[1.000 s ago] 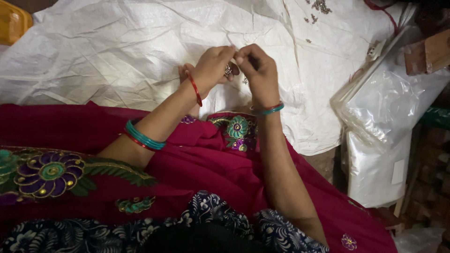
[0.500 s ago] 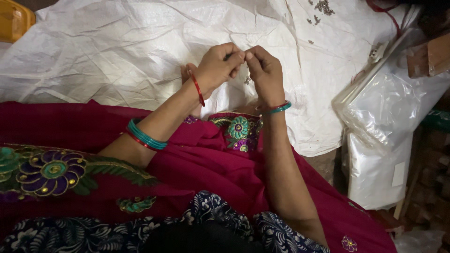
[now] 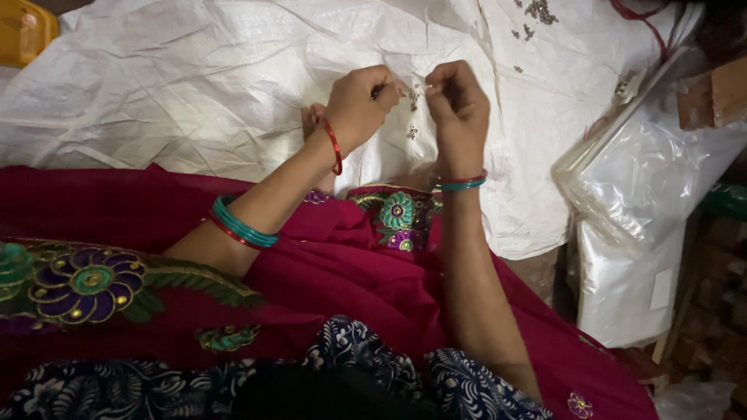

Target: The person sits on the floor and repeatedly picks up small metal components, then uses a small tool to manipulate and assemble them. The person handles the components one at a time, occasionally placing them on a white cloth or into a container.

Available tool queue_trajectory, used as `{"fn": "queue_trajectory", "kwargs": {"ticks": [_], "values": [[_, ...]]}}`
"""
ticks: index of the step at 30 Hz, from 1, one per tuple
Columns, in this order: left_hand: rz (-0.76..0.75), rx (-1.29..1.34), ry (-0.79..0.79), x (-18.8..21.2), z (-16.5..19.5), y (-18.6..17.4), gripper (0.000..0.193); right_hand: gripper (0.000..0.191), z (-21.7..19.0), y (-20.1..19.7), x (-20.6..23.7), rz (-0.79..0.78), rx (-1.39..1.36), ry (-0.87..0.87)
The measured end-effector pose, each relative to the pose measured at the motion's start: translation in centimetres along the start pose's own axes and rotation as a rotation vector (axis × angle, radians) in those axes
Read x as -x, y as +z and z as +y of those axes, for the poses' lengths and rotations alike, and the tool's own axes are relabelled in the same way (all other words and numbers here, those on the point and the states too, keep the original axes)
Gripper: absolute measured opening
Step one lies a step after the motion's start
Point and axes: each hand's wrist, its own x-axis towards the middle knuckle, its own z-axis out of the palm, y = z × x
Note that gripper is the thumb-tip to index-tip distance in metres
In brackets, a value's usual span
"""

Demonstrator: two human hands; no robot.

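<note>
Nearest the camera, a dark blue cloth with white flowers (image 3: 366, 373) is being worn over the lap, and beyond it a deep red cloth (image 3: 327, 272) is being spread across the legs, edged with green and purple embroidered flowers (image 3: 85, 284). Teal and red bangles (image 3: 241, 225) are being worn on the left forearm, a thin red band (image 3: 334, 146) at the left wrist, and a teal and red bangle (image 3: 461, 183) at the right wrist.

Farther out, both hands are being held close together above a crumpled white sheet (image 3: 194, 85). The left hand (image 3: 359, 105) is being kept closed, its fingertips pinched on something small and dark that is too small to be told. The right hand (image 3: 459, 105) is being kept curled as well, thumb and fingers pressed together; whether anything is being gripped in that grip cannot be told. Small metallic pieces (image 3: 412, 97) are being seen in the narrow gap between the two grips, just beside the fingertips of each, with another (image 3: 411, 132) lying slightly below them on the sheet.

Beyond the hands, more small dark pieces (image 3: 537, 12) are being left scattered on the sheet. To the right, clear plastic bags (image 3: 654, 171) are being stacked, and at the far left corner a yellow container (image 3: 23, 31) is being partly shown.
</note>
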Motion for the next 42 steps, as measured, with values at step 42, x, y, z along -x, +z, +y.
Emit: {"fn": "queue_trajectory", "kwargs": {"ticks": [42], "values": [[0.057, -0.112, 0.030, -0.1, -0.2, -0.1, 0.018, 0.011, -0.1, -1.2, -0.3, -0.077, 0.082, 0.149]]}}
